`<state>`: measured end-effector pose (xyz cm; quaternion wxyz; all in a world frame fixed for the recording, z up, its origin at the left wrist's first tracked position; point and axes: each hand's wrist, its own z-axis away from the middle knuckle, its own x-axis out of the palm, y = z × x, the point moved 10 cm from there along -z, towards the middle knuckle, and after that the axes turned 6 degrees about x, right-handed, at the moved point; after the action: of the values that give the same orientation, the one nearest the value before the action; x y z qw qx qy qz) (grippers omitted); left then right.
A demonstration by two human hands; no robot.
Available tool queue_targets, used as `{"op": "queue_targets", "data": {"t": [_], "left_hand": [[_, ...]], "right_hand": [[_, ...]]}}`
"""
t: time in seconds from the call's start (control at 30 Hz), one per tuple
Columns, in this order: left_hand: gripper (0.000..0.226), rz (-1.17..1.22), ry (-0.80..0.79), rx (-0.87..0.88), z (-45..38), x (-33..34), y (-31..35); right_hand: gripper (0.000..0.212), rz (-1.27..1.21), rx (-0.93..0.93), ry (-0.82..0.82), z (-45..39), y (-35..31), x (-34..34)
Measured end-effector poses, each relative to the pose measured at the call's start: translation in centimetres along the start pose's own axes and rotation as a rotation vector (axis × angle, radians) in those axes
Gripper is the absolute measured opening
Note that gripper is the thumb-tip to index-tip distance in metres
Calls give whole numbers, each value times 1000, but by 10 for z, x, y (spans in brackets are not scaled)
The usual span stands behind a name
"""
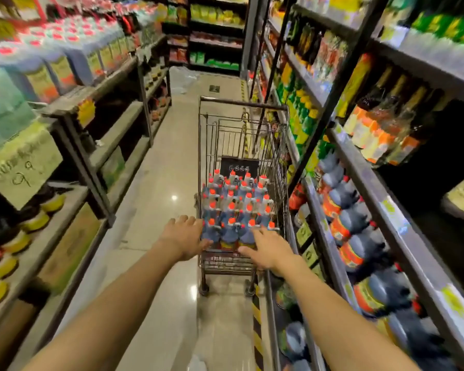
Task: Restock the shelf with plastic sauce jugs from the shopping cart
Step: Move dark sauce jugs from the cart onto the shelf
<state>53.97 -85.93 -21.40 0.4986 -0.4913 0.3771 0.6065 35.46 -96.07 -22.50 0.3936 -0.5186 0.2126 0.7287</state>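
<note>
A wire shopping cart (243, 105) stands in the aisle ahead, close to the right shelving. It holds several grey plastic sauce jugs with orange-red caps (235, 204), packed upright. My left hand (184, 236) reaches over the cart's near left corner with fingers spread, holding nothing. My right hand (265, 247) stretches toward the near right jugs, fingers straight, empty; whether it touches a jug is unclear. The right shelf (356, 167) carries a row of matching grey jugs with orange labels (346, 223).
Dark metal shelving lines both sides of the narrow aisle. Water bottle packs (48, 57) and cartons (19, 162) sit on the left racks. Bottles with orange labels (381, 129) fill the right upper shelf. Yellow-black floor tape (256, 317) runs along the right shelf base.
</note>
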Motion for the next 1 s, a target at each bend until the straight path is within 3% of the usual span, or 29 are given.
{"op": "queue_targets", "data": {"t": [0.57,0.87,1.0], "left_hand": [[60,62,-279,115,-215,78,-18],[74,35,-420,140,-270,126,-15],[63,-32,-496,163,-280,157,-11]], "right_hand": [[74,-65,-9,-160,-230,35,43],[76,-29,-95,-308,-295,28,83],[72,13,-112,-339,-312,26,105]]}}
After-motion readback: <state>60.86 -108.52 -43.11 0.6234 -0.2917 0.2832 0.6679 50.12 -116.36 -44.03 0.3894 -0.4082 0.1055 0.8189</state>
